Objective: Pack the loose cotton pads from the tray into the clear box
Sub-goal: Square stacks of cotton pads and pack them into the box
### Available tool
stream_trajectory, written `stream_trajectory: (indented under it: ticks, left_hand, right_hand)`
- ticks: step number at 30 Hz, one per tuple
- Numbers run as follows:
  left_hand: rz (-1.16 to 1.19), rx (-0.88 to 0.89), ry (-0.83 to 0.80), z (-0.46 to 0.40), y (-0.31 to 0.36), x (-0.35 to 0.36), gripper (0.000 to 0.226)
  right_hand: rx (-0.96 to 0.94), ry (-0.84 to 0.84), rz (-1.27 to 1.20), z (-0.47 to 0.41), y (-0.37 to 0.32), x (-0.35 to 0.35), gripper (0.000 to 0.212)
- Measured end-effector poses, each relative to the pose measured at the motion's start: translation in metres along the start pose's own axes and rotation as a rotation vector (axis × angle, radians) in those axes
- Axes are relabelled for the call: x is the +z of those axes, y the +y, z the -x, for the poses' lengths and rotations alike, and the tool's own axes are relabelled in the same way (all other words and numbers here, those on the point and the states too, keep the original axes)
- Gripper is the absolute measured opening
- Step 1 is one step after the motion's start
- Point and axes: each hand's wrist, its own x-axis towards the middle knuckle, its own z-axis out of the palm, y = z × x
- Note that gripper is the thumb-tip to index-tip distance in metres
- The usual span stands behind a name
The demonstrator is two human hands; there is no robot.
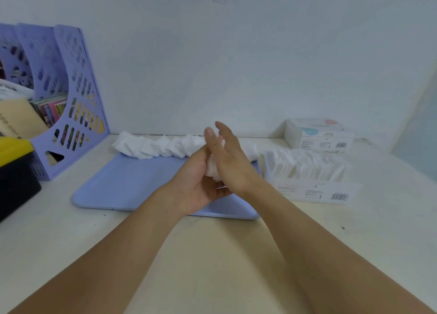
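I am pressing a small stack of pads (pixel 212 166) between my two palms above the tray (pixel 132 183), squaring its edges. My left hand (pixel 201 183) is cupping the stack from below and the left, fingers lightly curled round it; my right hand (pixel 230 162) is lying flat against its right side, fingers straight and pointing up and away from me.

The box (pixel 305 167) is standing on the table (pixel 71 242) just right of the tray, already holding a row of pads on edge. From my hands it lies to the right and slightly farther back, its long axis running left to right, so the right hand is the nearer one. I judge the stack will have to go in upright, in line with that row, at the near-left end where room seems to remain.

More loose pads (pixel 160 145) are lying in a rumpled band along the tray's far edge, against the wall, so the job is only partly done.

A flat label sheet (pixel 314 192) is lying in front of the box, a carton (pixel 319 135) behind it. A file rack (pixel 66 96) is standing far left.
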Motion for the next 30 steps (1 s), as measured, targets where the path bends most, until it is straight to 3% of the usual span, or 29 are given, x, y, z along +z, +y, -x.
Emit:
stream_trajectory:
  ticks: [3,7,9,14,26,28,30]
  left_hand:
    - [0.142,-0.005,-0.027,0.001,0.005,-0.002,0.046]
    - [0.344,-0.009,-0.087,0.011,0.014,-0.001,0.052]
    - [0.424,-0.015,-0.137,0.013,0.012,0.002,0.058]
    - [0.364,-0.001,-0.156,0.012,0.010,0.002,0.056]
    - [0.171,0.023,-0.080,0.014,0.012,0.002,0.057]
    - [0.092,0.010,-0.053,0.014,0.016,-0.001,0.059]
    - [0.045,-0.005,-0.023,0.015,0.020,-0.004,0.063]
  right_hand:
    - [-0.200,0.020,0.078,0.005,-0.004,-0.003,0.076]
    - [-0.325,-0.104,0.066,0.003,-0.006,-0.019,0.115]
    - [-0.332,-0.079,-0.004,0.002,-0.004,-0.020,0.123]
    - [-0.354,0.036,-0.135,-0.003,0.003,-0.014,0.096]
    - [-0.396,-0.052,-0.126,-0.006,0.002,-0.019,0.076]
    - [-0.415,-0.036,-0.018,-0.008,0.003,-0.025,0.069]
    - [-0.468,-0.038,0.250,-0.009,0.004,-0.031,0.070]
